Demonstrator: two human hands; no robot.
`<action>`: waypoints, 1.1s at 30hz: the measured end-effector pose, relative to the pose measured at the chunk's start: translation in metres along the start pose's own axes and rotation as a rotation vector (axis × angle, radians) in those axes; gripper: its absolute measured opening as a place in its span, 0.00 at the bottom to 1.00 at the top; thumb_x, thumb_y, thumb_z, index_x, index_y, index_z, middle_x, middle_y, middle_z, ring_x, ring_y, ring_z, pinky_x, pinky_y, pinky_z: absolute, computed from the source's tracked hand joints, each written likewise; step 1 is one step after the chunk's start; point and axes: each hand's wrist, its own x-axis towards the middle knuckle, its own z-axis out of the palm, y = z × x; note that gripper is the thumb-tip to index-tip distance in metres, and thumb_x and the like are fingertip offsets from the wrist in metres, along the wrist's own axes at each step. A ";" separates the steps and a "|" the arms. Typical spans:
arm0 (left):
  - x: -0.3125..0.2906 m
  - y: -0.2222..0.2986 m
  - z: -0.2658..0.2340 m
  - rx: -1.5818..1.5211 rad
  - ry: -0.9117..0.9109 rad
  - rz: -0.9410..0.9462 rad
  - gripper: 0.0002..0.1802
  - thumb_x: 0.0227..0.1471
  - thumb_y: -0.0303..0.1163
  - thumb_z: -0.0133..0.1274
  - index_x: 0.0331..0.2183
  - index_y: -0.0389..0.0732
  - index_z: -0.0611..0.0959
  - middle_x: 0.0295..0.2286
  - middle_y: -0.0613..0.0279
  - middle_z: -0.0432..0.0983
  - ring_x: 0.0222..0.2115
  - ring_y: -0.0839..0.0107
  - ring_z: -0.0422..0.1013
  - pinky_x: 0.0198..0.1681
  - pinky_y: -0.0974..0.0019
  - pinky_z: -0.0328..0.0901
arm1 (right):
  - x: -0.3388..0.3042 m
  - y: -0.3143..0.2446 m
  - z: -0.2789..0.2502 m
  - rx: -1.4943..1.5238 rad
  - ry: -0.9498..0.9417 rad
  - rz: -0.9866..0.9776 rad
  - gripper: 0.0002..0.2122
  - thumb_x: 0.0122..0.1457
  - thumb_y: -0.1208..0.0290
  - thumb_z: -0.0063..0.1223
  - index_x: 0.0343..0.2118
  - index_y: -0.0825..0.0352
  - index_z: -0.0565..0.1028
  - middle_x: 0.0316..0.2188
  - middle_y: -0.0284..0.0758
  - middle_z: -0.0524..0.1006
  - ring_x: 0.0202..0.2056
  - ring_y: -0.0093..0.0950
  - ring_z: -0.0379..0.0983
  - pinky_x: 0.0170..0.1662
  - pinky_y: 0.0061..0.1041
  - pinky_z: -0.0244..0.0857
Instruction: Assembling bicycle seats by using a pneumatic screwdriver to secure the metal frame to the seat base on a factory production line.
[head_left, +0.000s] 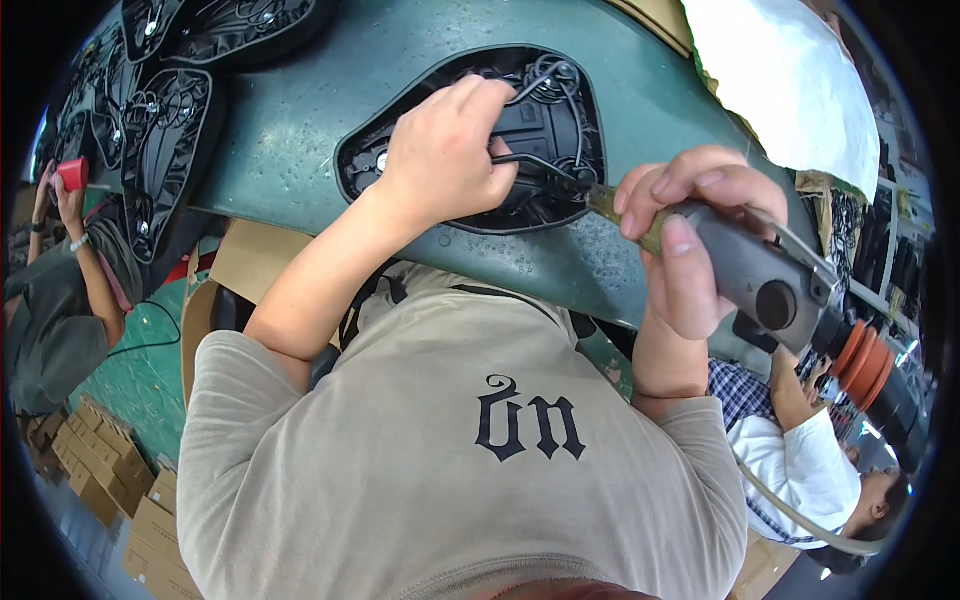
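Note:
An upturned black bicycle saddle (440,85) lies on the green table, its underside facing up, with bent metal rails (535,162) and coil springs (550,80) showing at its wide end. My left hand (445,150) reaches over the saddle's middle, its fingers closed round the black rails. In my right hand (690,230) is a grey power screwdriver (770,275), gripped near its front end. Its yellowish nose (605,203) points at the saddle's near right corner, by the end of a rail. Whether the tip touches a fastener there I cannot tell.
More upturned saddles (165,150) stand at the table's left. A white sheet (790,80) lies at the far right. Co-workers sit at left (65,270) and right (800,470). A pale hose (800,515) curves at lower right; cardboard boxes (105,465) are stacked on the floor.

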 end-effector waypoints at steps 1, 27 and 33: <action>0.000 0.000 0.002 -0.004 0.025 0.034 0.25 0.34 0.24 0.60 0.42 0.38 0.79 0.32 0.55 0.76 0.33 0.53 0.76 0.34 0.55 0.73 | -0.001 0.000 0.002 -0.013 0.013 0.007 0.16 0.58 0.88 0.55 0.48 0.68 0.68 0.37 0.43 0.74 0.30 0.30 0.75 0.38 0.36 0.75; -0.009 -0.017 -0.056 0.058 -0.002 0.038 0.19 0.38 0.34 0.71 0.25 0.42 0.74 0.45 0.54 0.78 0.58 0.46 0.70 0.63 0.46 0.63 | -0.036 0.031 -0.091 -0.189 0.307 -0.006 0.15 0.59 0.88 0.51 0.49 0.73 0.70 0.40 0.48 0.75 0.27 0.30 0.74 0.34 0.31 0.72; 0.017 -0.053 -0.166 0.197 0.541 -0.254 0.21 0.40 0.39 0.73 0.26 0.37 0.77 0.42 0.50 0.79 0.46 0.54 0.75 0.50 0.58 0.70 | -0.052 0.048 -0.099 -0.174 0.375 0.010 0.15 0.59 0.89 0.53 0.49 0.73 0.71 0.40 0.47 0.75 0.27 0.29 0.74 0.33 0.29 0.73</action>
